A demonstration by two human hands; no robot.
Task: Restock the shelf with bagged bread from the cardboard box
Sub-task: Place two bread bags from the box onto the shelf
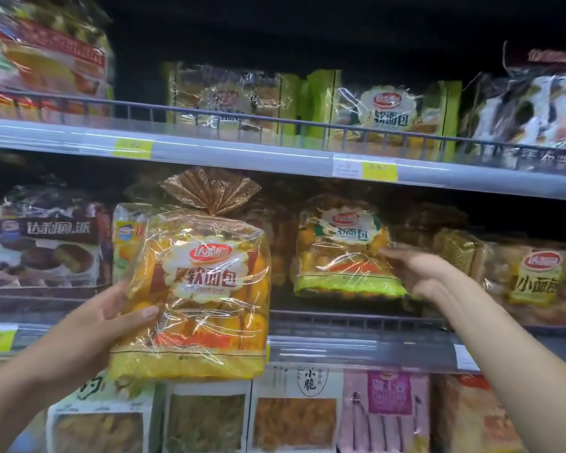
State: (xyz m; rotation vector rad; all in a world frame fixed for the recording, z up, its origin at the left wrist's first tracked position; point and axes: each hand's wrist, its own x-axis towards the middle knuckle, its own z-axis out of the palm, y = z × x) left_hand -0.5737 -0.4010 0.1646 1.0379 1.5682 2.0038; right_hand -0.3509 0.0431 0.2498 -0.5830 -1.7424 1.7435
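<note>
My left hand (pixel 111 318) grips the lower left side of a yellow bagged bread (pixel 203 289), holding it upright in front of the middle shelf (pixel 356 341), its gathered top pointing up. My right hand (pixel 412 269) is closed on the right edge of a second bagged bread with a green bottom band (pixel 340 253), which stands on the middle shelf. The cardboard box is out of view.
The upper shelf (pixel 242 155) carries green-edged bread bags (pixel 392 112) behind a wire rail. On the middle shelf sit a dark pie pack (pixel 46 237) at left and a small-bread bag (pixel 536 276) at right. Boxed snacks (pixel 294 413) fill the row below.
</note>
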